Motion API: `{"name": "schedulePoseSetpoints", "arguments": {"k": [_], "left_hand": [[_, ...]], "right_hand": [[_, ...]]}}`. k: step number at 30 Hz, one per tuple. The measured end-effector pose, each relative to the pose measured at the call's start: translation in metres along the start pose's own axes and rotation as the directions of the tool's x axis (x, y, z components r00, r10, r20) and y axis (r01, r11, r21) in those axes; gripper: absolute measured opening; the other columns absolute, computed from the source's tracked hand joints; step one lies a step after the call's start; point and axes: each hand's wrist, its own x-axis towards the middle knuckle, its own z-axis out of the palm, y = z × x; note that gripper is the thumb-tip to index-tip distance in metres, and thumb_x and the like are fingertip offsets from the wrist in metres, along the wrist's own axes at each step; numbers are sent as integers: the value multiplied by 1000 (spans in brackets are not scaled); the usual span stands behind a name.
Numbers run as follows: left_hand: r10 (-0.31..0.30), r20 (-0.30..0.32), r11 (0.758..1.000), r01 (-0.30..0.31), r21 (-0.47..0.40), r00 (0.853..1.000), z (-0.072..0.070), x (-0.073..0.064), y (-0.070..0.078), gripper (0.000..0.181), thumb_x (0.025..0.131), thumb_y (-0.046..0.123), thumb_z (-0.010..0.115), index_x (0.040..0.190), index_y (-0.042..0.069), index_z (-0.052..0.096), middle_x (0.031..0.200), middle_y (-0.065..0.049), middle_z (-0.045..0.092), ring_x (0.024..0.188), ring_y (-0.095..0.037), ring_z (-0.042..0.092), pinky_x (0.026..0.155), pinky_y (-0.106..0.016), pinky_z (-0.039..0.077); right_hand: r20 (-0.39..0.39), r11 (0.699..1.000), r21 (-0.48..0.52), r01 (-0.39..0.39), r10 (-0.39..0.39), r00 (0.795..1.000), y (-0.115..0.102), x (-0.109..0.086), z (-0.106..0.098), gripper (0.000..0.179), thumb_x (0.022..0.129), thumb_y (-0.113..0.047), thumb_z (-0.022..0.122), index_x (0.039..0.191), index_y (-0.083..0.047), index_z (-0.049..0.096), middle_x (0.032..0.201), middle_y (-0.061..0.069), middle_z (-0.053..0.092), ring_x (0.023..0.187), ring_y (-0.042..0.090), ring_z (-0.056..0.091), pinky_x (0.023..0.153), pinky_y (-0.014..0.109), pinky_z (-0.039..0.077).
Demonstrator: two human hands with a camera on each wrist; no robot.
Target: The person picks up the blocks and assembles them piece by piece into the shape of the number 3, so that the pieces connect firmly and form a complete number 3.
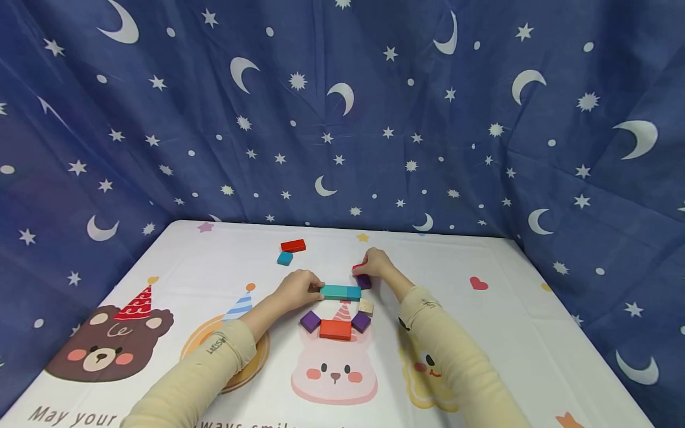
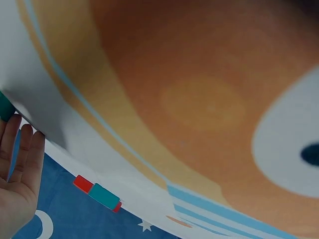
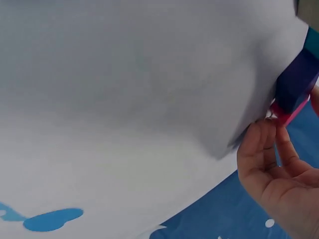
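Observation:
My left hand (image 1: 297, 290) pinches the left end of a long teal block (image 1: 334, 292), its thumb on the near side and a finger on the far side. In the left wrist view the fingertips meet this block (image 2: 6, 107). A blue block (image 1: 354, 293) adjoins its right end. My right hand (image 1: 379, 264) holds a pinkish-red block (image 3: 291, 115) between thumb and fingers, against the far end of a purple block (image 1: 365, 282). That purple block stands just behind the blue one. Fingers hide part of the pinkish-red block in the head view.
Nearer me, a red-orange block (image 1: 335, 330) lies between two tilted purple blocks, one left (image 1: 310, 321) and one right (image 1: 361, 322). A pale wooden block (image 1: 366, 307) sits behind the right one. Farther back are a red block (image 1: 293, 245) and a small blue block (image 1: 285, 258).

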Motion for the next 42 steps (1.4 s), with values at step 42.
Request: {"name": "schedulePoseSetpoints", "arguments": {"k": [42], "left_hand": [[-110,62,993,113,-43,992,-5,5,4,28,76,13,77,102,3,72,93,-7,71,89,-19,63,86,-38,51]], "right_hand": [[52,982,148,-116,110,993,-33,-52,-38,41,89,-32,63,114,0,56,95,13,59,71,19,54,62,28,52]]}}
